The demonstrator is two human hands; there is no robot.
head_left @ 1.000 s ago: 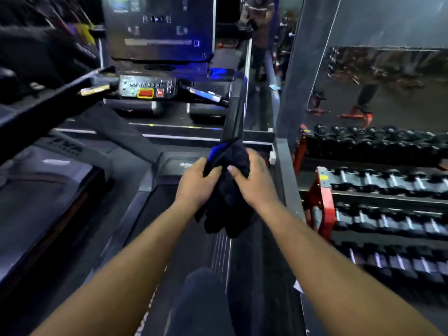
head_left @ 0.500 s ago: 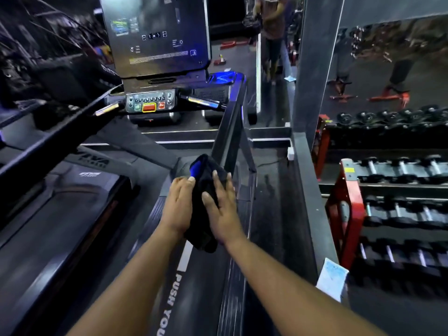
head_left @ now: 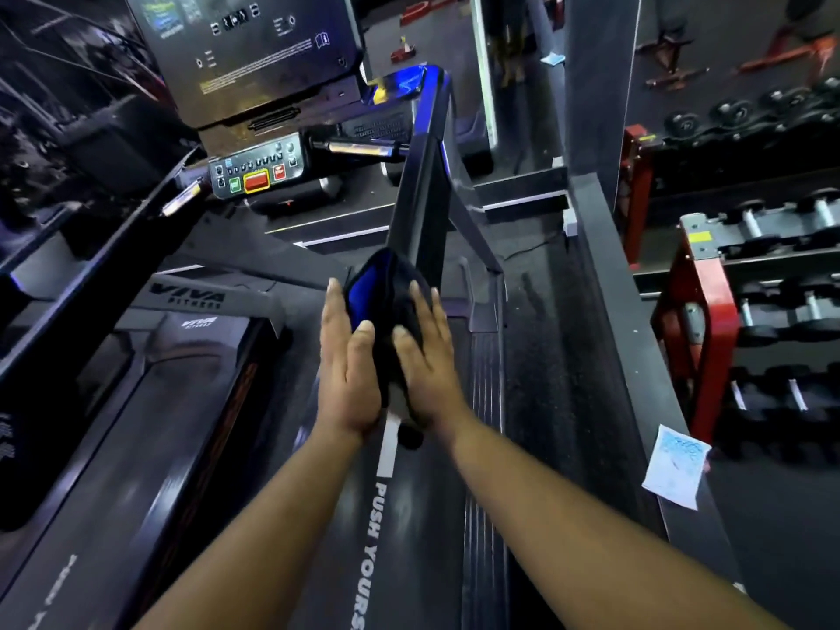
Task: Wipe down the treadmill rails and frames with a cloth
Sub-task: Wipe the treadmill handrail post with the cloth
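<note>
Cloth (head_left: 386, 320), dark with a blue face, sandwiched between flat left hand (head_left: 347, 379) and right hand (head_left: 429, 361), seemingly wrapping the sloping rail (head_left: 420, 193); fingers straight, pressing.

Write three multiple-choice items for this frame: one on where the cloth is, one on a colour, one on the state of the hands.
1. Where is the cloth?
A. Draped over the dumbbell rack
B. Between both hands at the right treadmill rail
C. Lying on the belt

2. What colour is the largest button on the console?
A. Red
B. White
C. Purple

3. How do the hands hold the cloth?
A. Fists clenched round it
B. One hand only
C. Flat palms with straight fingers pressing from each side

Key: 1 B, the left hand and right hand sandwich it at the rail; 2 A, it shows red; 3 C, the fingers lie straight.
</note>
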